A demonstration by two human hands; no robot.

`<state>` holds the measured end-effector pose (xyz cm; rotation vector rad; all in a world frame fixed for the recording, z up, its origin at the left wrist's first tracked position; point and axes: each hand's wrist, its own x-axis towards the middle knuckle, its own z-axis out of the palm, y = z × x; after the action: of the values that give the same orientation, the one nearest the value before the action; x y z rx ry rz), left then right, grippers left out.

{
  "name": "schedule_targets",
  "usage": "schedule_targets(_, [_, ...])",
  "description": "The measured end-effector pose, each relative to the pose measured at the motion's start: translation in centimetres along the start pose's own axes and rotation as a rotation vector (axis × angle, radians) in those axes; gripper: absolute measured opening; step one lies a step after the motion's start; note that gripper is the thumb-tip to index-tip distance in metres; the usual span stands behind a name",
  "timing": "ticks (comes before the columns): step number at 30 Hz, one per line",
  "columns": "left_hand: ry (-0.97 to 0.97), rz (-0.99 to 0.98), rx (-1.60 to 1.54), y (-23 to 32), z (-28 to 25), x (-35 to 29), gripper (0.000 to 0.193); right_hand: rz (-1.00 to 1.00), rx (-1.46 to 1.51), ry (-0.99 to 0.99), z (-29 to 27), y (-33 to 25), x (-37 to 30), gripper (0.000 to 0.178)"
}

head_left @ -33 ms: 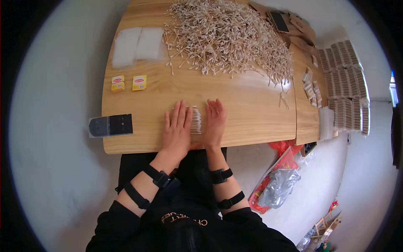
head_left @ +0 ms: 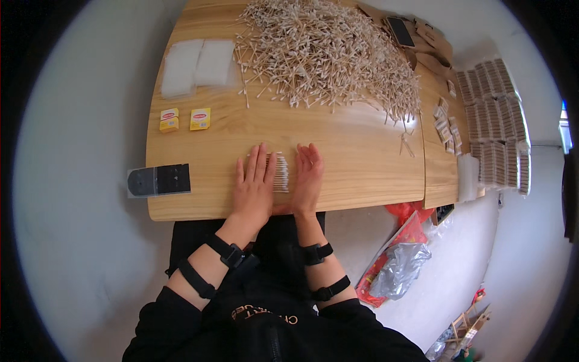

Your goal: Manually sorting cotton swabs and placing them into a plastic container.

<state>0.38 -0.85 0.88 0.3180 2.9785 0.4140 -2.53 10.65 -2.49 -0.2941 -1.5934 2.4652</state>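
A row of cotton swabs [head_left: 281, 174] lies side by side on the wooden table near its front edge. My left hand [head_left: 254, 184] is flat, palm down, fingers stretched out, covering the row's left part. At the row's right end, my right hand [head_left: 308, 178] stands on its side with its palm turned toward the swabs and its fingers loosely extended. Neither hand grips anything. Part of the row is hidden beneath my left hand. Farther back on the table spreads a large heap of loose cotton swabs [head_left: 325, 54].
Left on the table are clear plastic bags [head_left: 183, 67], two small yellow boxes [head_left: 200, 119] and a black piece in a clear sleeve [head_left: 172, 180]. A phone [head_left: 400, 31] lies back right. Packed swab bundles [head_left: 494, 123] are stacked at right, above red and silver bags [head_left: 400, 270] on the floor.
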Motion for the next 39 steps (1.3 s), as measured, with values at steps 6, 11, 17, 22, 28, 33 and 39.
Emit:
schedule_targets(6, [0.049,0.075,0.120,-0.6,0.4,1.5,0.075,-0.003,-0.043,-0.020,0.0,-0.1,-0.2,0.058])
schedule_targets(11, [0.007,0.166,0.062,-0.6,-0.5,-0.1,0.083,-0.015,-0.043,-0.040,-0.4,0.7,-0.3,0.061])
schedule_targets(17, [0.026,-0.028,-0.176,-0.7,-0.3,-1.8,0.118,-0.068,-0.056,-0.050,-1.7,2.4,-0.1,0.063])
schedule_targets(22, [0.005,-0.004,0.052,-0.8,1.2,-1.5,0.104,-0.021,-0.149,-0.090,1.1,1.8,-0.9,0.061])
schedule_targets(28, [0.029,0.006,0.195,-1.5,2.0,-0.8,0.101,0.041,0.046,-0.127,-0.3,2.9,0.9,0.058])
schedule_targets(33, [-0.031,0.011,0.016,-1.2,-0.1,-0.6,0.111,-0.039,0.052,-0.087,0.1,3.6,0.9,0.057])
schedule_targets(39, [-0.010,0.002,-0.067,-2.4,-0.2,-1.0,0.118,-0.066,-0.327,-0.029,1.2,1.7,0.6,0.042])
